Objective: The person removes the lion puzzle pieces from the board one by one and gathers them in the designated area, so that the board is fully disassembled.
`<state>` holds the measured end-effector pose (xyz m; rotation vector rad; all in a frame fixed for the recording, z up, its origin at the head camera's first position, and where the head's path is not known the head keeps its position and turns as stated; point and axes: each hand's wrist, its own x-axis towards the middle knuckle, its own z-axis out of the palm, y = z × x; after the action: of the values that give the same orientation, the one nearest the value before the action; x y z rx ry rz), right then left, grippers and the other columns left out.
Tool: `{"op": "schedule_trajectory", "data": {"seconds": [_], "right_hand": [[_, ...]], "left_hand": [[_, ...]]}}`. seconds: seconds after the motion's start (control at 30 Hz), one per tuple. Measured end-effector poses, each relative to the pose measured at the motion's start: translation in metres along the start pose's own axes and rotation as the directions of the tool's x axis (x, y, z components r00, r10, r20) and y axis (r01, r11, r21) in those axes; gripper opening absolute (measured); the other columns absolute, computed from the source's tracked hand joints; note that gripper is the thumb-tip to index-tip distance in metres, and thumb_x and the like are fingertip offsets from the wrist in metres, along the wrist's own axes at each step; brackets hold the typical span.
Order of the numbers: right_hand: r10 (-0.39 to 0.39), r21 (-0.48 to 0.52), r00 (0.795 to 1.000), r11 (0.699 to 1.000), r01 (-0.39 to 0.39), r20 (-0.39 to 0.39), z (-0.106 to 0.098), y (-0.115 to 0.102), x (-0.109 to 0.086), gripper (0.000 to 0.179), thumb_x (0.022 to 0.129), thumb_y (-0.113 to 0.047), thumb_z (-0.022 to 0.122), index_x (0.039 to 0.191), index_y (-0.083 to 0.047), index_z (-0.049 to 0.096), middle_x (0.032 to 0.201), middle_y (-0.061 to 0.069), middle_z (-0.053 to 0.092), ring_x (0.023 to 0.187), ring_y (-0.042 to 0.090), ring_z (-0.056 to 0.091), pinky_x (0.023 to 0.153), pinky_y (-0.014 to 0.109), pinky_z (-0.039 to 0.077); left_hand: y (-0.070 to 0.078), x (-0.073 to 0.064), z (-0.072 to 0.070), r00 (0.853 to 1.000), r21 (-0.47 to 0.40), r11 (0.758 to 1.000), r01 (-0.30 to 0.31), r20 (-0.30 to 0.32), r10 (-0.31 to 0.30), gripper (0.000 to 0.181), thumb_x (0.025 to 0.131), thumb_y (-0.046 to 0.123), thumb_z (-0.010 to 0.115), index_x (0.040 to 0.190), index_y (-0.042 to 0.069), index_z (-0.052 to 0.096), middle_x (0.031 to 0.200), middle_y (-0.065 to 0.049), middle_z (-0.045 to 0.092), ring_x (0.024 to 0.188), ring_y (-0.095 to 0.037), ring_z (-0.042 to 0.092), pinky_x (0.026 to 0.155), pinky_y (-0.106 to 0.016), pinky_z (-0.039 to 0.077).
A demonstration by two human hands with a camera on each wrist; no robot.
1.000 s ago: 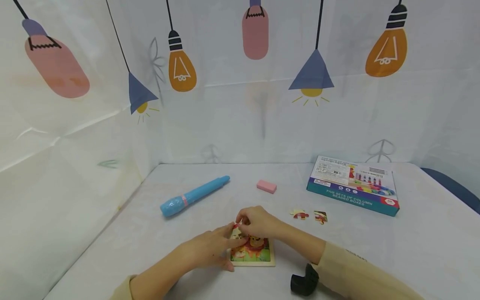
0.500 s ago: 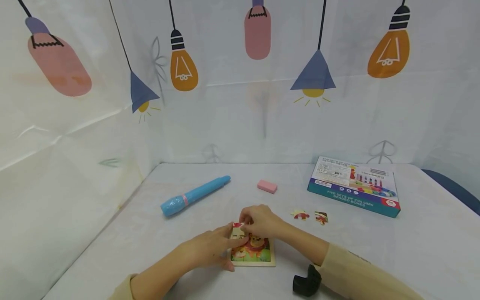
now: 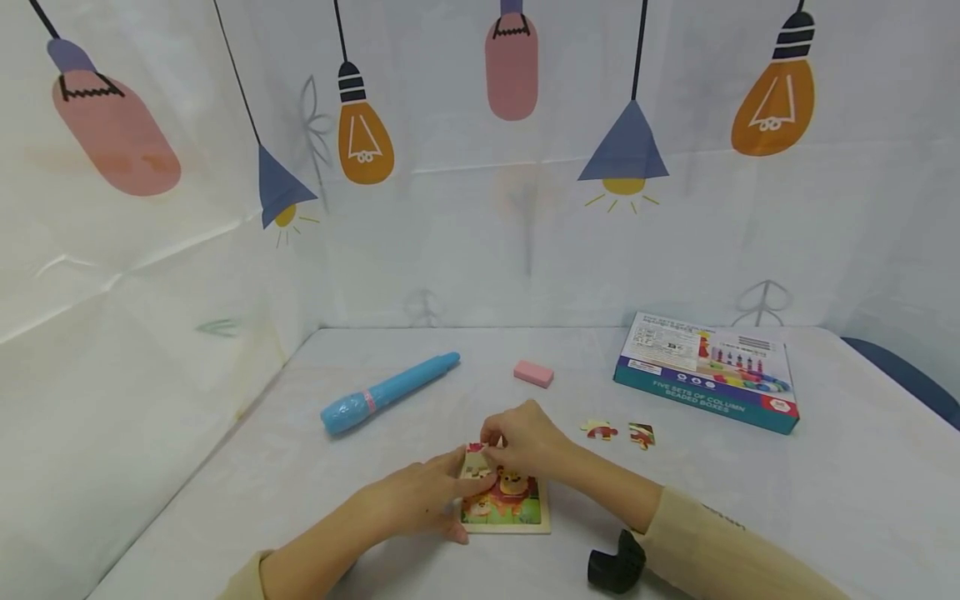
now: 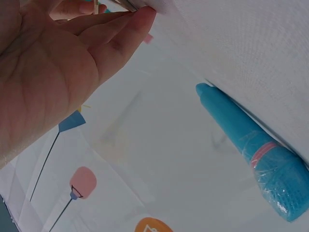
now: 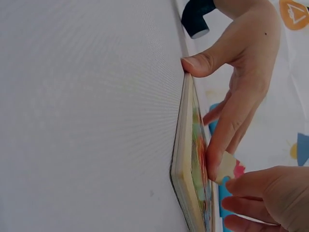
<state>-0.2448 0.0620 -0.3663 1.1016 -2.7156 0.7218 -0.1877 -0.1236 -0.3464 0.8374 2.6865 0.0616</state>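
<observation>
A small wooden puzzle board [image 3: 512, 505] with a lion picture lies flat near the table's front edge. My left hand [image 3: 411, 500] rests on its left side with straight fingers. In the right wrist view the left thumb presses the edge of the board [image 5: 185, 159], and the fingers lie on its face. My right hand [image 3: 527, 443] pinches a pale puzzle piece [image 3: 474, 460] with red marks and holds it at the board's far left corner. That piece [image 5: 231, 170] stands tilted against the board's face. Two loose pieces [image 3: 598, 429] [image 3: 642, 434] lie to the right.
A blue pen [image 3: 386, 392] lies to the far left, with a pink eraser [image 3: 533, 373] behind the board. A colourful toy box [image 3: 705, 371] sits at the back right. Printed white sheets wall in the table at the left and back. A black wrist mount [image 3: 617, 567] shows near my right sleeve.
My right hand has brought the piece down from just above the board to its far left corner. The left hand and the board have stayed put.
</observation>
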Motion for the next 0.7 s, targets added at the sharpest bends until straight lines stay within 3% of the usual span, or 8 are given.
{"op": "schedule_trajectory", "data": {"seconds": [0.13, 0.27, 0.5, 0.7], "right_hand": [[-0.039, -0.105, 0.999, 0.994, 0.038, -0.013, 0.0004, 0.0005, 0.0001, 0.005, 0.079, -0.020, 0.070, 0.080, -0.015, 0.071, 0.070, -0.011, 0.065, 0.058, -0.001, 0.048, 0.069, 0.029, 0.042], [-0.057, -0.154, 0.998, 0.987, 0.055, -0.009, 0.0016, 0.0009, 0.0008, 0.007, 0.079, -0.021, 0.069, 0.081, -0.015, 0.072, 0.069, -0.010, 0.065, 0.059, -0.001, 0.048, 0.070, 0.030, 0.040], [-0.050, -0.007, 0.999, 0.999, 0.050, 0.021, 0.0051, 0.0003, 0.0009, 0.007, 0.079, -0.011, 0.067, 0.086, -0.011, 0.067, 0.076, -0.005, 0.064, 0.067, 0.003, 0.052, 0.062, 0.016, 0.046], [-0.067, 0.124, 0.998, 0.990, 0.065, 0.008, 0.0080, -0.0013, -0.0001, 0.007, 0.079, -0.006, 0.066, 0.084, -0.011, 0.063, 0.074, -0.005, 0.062, 0.065, 0.003, 0.052, 0.059, 0.013, 0.046]], "left_hand": [[0.0000, -0.0002, -0.0005, 1.000, 0.006, 1.000, -0.006, -0.003, 0.006, 0.070, 0.072, 0.052, 0.065, 0.137, 0.040, 0.040, 0.145, -0.014, 0.031, 0.126, -0.030, 0.038, 0.091, -0.055, 0.038], [0.0002, -0.0003, -0.0005, 1.000, 0.007, 1.000, -0.006, -0.004, 0.006, 0.070, 0.072, 0.052, 0.065, 0.137, 0.040, 0.040, 0.145, -0.014, 0.031, 0.126, -0.030, 0.037, 0.091, -0.054, 0.038], [0.0003, -0.0005, -0.0001, 1.000, 0.005, 1.000, -0.007, -0.009, 0.007, 0.070, 0.072, 0.052, 0.065, 0.136, 0.039, 0.042, 0.145, -0.015, 0.030, 0.128, -0.030, 0.036, 0.090, -0.055, 0.038], [0.0005, -0.0013, -0.0002, 1.000, 0.005, 1.000, -0.021, -0.017, 0.021, 0.070, 0.072, 0.052, 0.066, 0.136, 0.037, 0.042, 0.145, -0.015, 0.029, 0.128, -0.030, 0.035, 0.090, -0.055, 0.039]]}}
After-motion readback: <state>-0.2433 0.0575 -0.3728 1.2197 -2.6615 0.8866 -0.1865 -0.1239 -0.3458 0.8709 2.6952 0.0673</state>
